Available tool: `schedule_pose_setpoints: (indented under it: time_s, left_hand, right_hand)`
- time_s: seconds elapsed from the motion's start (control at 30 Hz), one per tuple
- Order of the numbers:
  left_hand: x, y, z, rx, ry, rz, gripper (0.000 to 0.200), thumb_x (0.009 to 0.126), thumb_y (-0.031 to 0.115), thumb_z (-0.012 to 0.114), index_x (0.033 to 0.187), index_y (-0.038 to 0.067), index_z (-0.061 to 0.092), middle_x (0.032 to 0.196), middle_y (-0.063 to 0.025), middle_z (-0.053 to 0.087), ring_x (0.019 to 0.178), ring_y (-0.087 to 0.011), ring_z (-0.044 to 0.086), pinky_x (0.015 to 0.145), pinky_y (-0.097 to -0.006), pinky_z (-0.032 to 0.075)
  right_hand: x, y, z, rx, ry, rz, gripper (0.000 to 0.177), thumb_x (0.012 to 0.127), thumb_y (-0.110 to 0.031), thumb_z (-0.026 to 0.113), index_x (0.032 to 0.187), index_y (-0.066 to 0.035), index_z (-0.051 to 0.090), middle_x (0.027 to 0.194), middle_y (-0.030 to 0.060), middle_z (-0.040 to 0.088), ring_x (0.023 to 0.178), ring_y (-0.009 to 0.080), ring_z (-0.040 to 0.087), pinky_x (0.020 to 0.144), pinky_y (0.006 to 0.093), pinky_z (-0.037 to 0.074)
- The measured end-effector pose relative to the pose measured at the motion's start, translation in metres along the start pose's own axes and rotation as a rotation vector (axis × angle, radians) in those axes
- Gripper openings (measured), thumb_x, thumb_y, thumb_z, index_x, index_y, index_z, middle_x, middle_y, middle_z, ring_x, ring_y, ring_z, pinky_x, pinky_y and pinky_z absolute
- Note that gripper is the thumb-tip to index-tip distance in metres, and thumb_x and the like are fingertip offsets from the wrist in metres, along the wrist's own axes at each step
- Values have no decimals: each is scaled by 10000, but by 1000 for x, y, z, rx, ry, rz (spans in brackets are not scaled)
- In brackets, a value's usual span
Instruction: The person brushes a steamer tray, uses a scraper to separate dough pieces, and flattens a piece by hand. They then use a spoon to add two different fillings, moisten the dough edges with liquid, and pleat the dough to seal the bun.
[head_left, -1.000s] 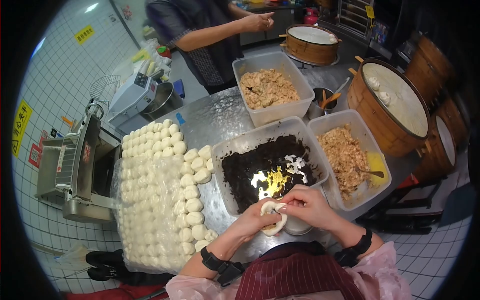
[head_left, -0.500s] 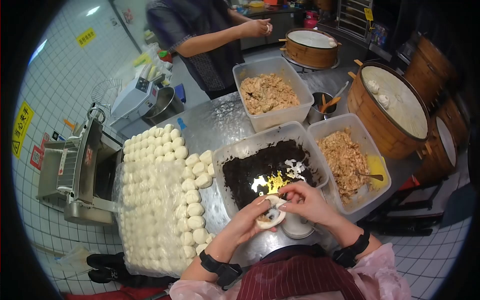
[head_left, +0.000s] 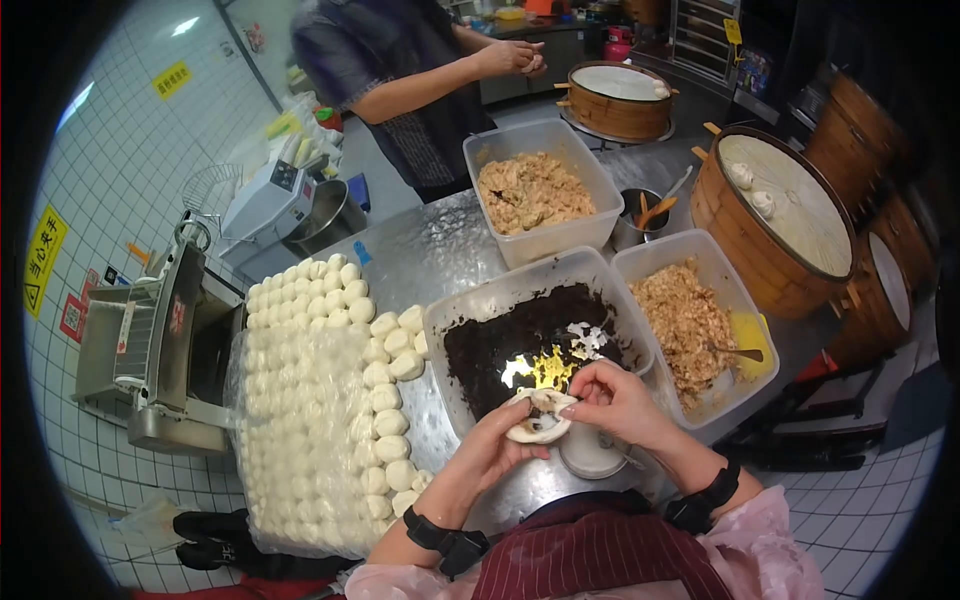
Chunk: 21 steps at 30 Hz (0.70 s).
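Note:
A round dough wrapper [head_left: 541, 429] with some filling inside is held just in front of the tub of dark filling [head_left: 520, 330]. My left hand [head_left: 490, 445] supports it from the left, thumb on its rim. The fingers of my right hand [head_left: 615, 405] pinch the wrapper's right edge. Below my right hand stands a small round pale container [head_left: 592, 455], partly covered. To the left lie rows of white dough pieces [head_left: 390, 421], many under a clear plastic sheet [head_left: 290, 430].
Two tubs of light filling [head_left: 535, 190] [head_left: 685, 320] and a metal cup with utensils [head_left: 640, 225] stand beyond. Bamboo steamers [head_left: 775, 220] [head_left: 620, 100] hold a few buns. Across the table, a co-worker [head_left: 400, 90] holds dough. A metal machine [head_left: 170, 340] stands left.
The dough wrapper has tilted and shifted slightly left, with my fingers moved along its edge. The co-worker's hands have changed position slightly around their dough.

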<state>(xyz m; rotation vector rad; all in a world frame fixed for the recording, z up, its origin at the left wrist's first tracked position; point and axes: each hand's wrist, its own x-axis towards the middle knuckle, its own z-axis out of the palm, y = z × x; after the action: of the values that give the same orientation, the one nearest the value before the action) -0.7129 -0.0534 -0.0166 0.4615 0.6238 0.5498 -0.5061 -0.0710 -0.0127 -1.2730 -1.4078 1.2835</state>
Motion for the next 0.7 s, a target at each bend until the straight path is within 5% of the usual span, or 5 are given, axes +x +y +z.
schedule_pose_setpoints:
  time_s: [0.13, 0.2, 0.37, 0.6, 0.7]
  left_hand:
    - [5, -10, 0, 113, -33, 53, 400, 951, 224, 430, 1284, 5, 399, 1057, -92, 572, 879, -161, 601, 608, -260, 484]
    - [3, -11, 5, 597, 95, 34, 395, 918, 186, 435, 1271, 10, 405, 1039, -101, 582, 875, -155, 602, 661, -281, 508]
    - [10, -12, -7, 611, 8, 44, 415, 875, 122, 415, 1278, 24, 406, 1070, -96, 572, 902, -148, 587, 676, -278, 511]
    - [6, -6, 4, 150, 118, 124, 366, 909, 155, 416, 1248, 19, 438, 1092, -105, 563, 829, -163, 599, 633, -270, 507]
    - [5, -11, 6, 663, 134, 134, 290, 906, 134, 397, 1164, 27, 477, 912, -34, 564, 717, -89, 532, 600, -226, 452]
  right_hand:
    - [2, -3, 0, -147, -63, -105, 251, 733, -169, 733, 954, -70, 668, 794, 9, 537, 692, 74, 502, 634, 220, 430]
    - [1, -1, 3, -184, -105, -174, 264, 728, -173, 736, 961, -70, 670, 793, 12, 533, 695, 80, 506, 635, 221, 432]
    - [1, -2, 7, -180, -91, -92, 178, 721, -159, 739, 832, -42, 664, 773, 6, 514, 697, 81, 510, 624, 220, 427]
    - [1, -6, 5, -93, 24, -98, 204, 715, -145, 737, 883, -53, 668, 767, 6, 511, 641, 77, 496, 590, 221, 422]
    - [2, -2, 3, -203, -58, -179, 240, 699, -163, 746, 895, -49, 668, 801, 27, 516, 653, 100, 507, 608, 231, 432]
